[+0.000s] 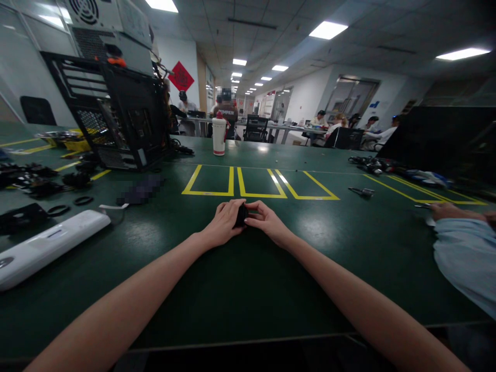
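Bare forearms (143, 287): stretch over the near edge of the green surface (256, 299).
Left hand (225, 222): its fingers wrap round a small black object (241, 215), grasping it.
Right hand (267, 219): thumb and fingertips pinch the object's right side.
Black object: sits between both hands, nearer the near edge than the yellow tape outlines (263, 196).
White bottle (219, 138): stands upright towards the far edge.

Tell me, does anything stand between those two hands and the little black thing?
Nothing visible does: the left hand already holds the small black object, and the right hand meets its other side directly.
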The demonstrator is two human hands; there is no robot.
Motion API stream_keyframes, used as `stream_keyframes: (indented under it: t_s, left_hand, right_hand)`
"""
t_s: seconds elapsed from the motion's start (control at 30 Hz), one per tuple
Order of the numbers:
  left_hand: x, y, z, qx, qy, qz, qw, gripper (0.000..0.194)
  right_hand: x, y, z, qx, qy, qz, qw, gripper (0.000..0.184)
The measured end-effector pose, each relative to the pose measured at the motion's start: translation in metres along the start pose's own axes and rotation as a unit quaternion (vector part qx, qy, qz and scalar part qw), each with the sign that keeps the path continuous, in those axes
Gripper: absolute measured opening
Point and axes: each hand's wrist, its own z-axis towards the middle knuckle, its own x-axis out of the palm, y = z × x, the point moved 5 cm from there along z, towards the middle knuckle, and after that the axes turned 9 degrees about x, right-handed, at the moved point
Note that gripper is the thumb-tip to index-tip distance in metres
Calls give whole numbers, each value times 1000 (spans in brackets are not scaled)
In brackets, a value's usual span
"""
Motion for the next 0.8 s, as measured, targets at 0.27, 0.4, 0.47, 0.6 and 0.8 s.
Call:
stream_keyframes:
  t_s: [0.27, 0.4, 0.47, 0.6, 0.8]
  left_hand:
    - [1, 2, 0, -11, 2, -7, 1000, 59]
    - [2, 2, 0, -12, 1, -8, 1000, 59]
    - [1, 2, 0, -11, 2, -7, 1000, 59]
    - [0, 0, 0, -6, 4, -8, 1000, 58]
    - [-1, -1, 1, -7, -1, -9, 1000, 57]
  right_hand:
    - [-1, 3, -1, -7, -33, -16, 999, 23]
    - [-2, 3, 0, 12, -41, -40, 998, 27]
    - [-2, 2, 0, 16, -28, -37, 999, 27]
    - [-1, 1, 0, 3, -5, -17, 1000, 31]
    - [-3, 0, 2, -15, -26, -31, 999, 21]
